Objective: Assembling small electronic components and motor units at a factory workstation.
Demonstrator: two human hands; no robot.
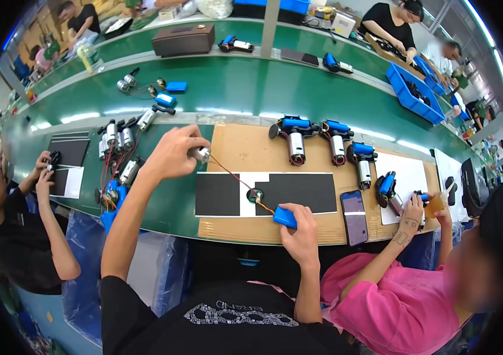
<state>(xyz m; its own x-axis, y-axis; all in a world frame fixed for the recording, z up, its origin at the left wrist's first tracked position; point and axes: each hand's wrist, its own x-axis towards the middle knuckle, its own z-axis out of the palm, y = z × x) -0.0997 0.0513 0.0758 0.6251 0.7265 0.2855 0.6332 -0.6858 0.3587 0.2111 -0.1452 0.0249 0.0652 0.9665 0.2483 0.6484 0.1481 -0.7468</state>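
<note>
My left hand (174, 152) is closed around a small silver motor (201, 154), raised above the bench at the sheet's upper left. Thin red and dark wires run from the motor down to a small round green circuit board (254, 196). The board rests on a black-and-white sheet (218, 195). Orange and dark wires link it to a blue battery pack (284, 218), pinched between the fingers and thumb of my right hand (301, 234) near the sheet's lower edge. Beneath the sheet lies brown cardboard (239, 228).
Silver motors (124, 137) with wires and blue packs cluster at left. Several motor assemblies (296, 139) stand right on the cardboard, by a phone (354, 218). Co-workers sit on both sides, the right one's hand (413, 210) near the phone. A brown box (183, 39) sits across the bench.
</note>
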